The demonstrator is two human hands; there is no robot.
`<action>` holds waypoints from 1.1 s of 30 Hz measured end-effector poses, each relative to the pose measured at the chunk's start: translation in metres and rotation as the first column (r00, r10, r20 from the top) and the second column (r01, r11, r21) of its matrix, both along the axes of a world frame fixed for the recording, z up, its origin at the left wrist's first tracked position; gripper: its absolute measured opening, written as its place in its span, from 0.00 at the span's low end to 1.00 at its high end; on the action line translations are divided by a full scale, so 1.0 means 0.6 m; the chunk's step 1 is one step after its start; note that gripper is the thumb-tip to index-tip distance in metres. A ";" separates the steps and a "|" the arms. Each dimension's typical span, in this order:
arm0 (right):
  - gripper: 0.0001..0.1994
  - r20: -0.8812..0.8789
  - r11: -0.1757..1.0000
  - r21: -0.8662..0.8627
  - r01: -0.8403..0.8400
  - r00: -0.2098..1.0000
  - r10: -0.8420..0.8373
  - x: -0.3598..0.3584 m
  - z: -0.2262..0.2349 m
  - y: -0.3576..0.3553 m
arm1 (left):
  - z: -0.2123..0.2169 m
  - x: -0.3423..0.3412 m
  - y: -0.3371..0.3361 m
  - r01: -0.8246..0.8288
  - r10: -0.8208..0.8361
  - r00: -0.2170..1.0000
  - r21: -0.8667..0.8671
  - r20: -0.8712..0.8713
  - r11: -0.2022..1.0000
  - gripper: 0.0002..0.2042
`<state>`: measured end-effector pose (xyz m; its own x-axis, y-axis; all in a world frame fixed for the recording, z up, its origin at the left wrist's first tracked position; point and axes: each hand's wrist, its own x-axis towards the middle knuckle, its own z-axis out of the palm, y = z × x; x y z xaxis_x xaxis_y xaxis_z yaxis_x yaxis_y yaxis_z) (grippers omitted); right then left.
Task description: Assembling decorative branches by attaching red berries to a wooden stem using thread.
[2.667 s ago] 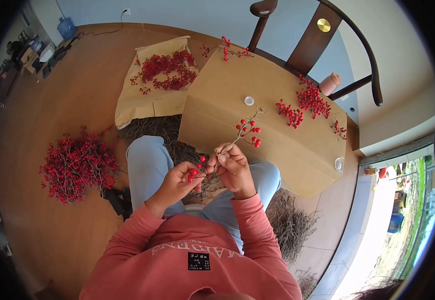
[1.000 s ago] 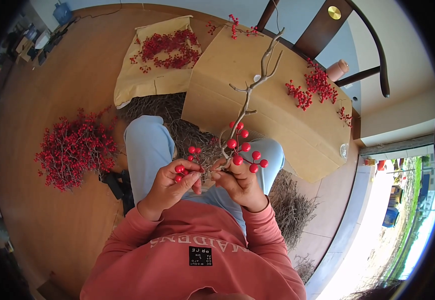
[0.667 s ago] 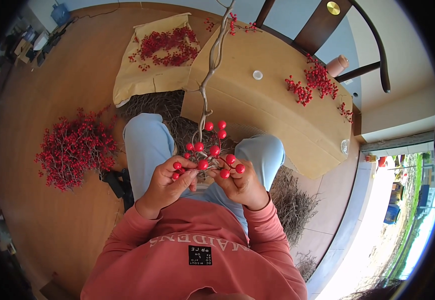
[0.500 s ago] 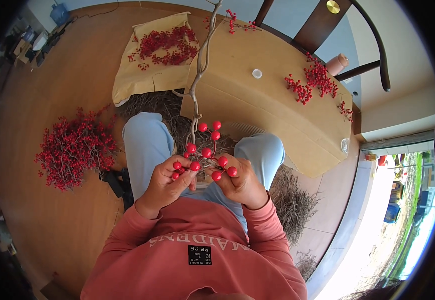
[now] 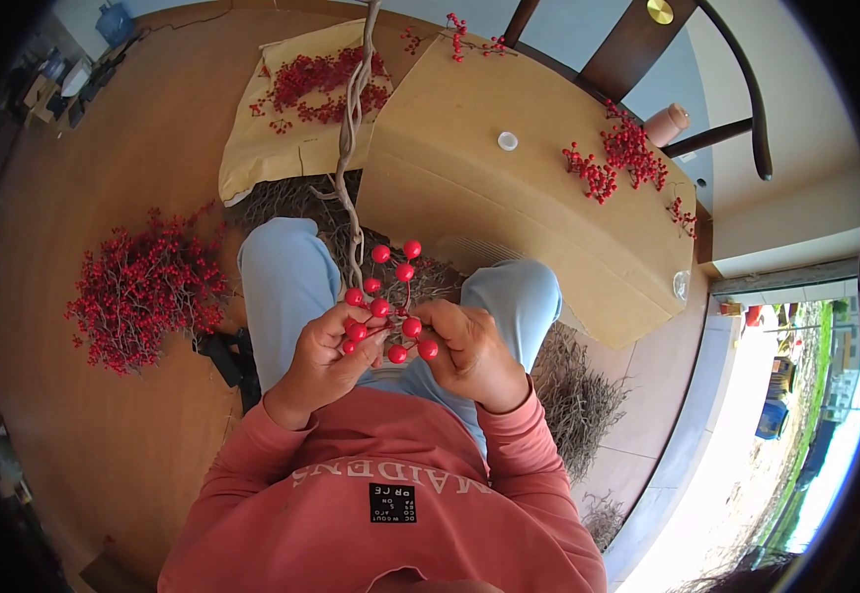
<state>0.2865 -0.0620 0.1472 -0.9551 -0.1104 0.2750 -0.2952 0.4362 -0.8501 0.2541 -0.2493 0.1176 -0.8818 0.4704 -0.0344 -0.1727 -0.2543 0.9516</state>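
Holding a cluster of red berries (image 5: pixel 390 306) between both hands, the person is seen seated with knees in light blue trousers (image 5: pixel 286 282), the work kept close over the lap. The left hand (image 5: pixel 326 356) is curled closed around the lower berries and their thin stems, and the right hand (image 5: pixel 469 351) is pinched shut on the right side of the same cluster. A pale twisted branch (image 5: pixel 354 148) rises from the cluster toward the far edge of the view, so the berries appear to be joined to its near end.

The step in hand is judged to be the fixing or arranging of berry sprigs on that branch. It would be done well if the branch were steadied by one hand while the small stems are worked by the fingertips of the other, since the long free end can swing. Pressure is best kept on the stems, not on the berries, which could be knocked off.

On the floor to the left a heap of red berry sprigs (image 5: pixel 143 292) lies well apart. Farther off, a cardboard sheet (image 5: pixel 509 217) bears loose sprigs (image 5: pixel 622 158), and more berries rest on a tan paper (image 5: pixel 252 148). Dry brown twigs (image 5: pixel 573 400) lie near the right knee.
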 end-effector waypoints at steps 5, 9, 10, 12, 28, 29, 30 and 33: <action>0.07 -0.017 0.999 0.029 0.020 1.000 -0.020 -0.001 0.001 -0.003 | -0.001 -0.013 -0.010 -0.011 -0.100 0.905 -0.258 -0.414 0.966 0.08; 0.07 0.007 1.000 0.015 0.006 1.000 -0.006 -0.002 -0.002 -0.001 | 0.002 -0.022 -0.011 -0.041 -0.147 0.830 -0.321 -0.538 0.946 0.10; 0.07 0.016 1.000 0.010 0.003 1.000 -0.003 -0.001 -0.003 -0.001 | 0.003 -0.024 -0.011 -0.053 -0.165 0.801 -0.341 -0.576 0.938 0.11; 0.07 0.012 1.000 -0.030 0.000 1.000 0.000 -0.002 -0.002 -0.001 | 0.007 -0.026 -0.010 -0.044 -0.139 0.835 -0.318 -0.532 0.947 0.10; 0.08 0.012 0.997 -0.071 0.011 1.000 -0.010 -0.001 -0.013 0.002 | 0.011 -0.024 0.005 -0.079 -0.090 0.835 -0.281 -0.542 0.956 0.13; 0.07 0.014 0.997 -0.073 0.014 1.000 -0.013 -0.001 -0.012 0.001 | 0.015 -0.026 0.007 -0.093 -0.104 0.804 -0.297 -0.585 0.950 0.13; 0.07 0.015 0.997 -0.076 0.018 1.000 -0.017 0.000 -0.012 0.001 | 0.017 -0.026 0.008 -0.107 -0.118 0.771 -0.311 -0.626 0.944 0.13; 0.06 -0.025 0.998 -0.058 0.016 1.000 -0.017 -0.003 -0.009 -0.001 | 0.015 -0.023 0.011 -0.109 -0.123 0.767 -0.316 -0.630 0.943 0.14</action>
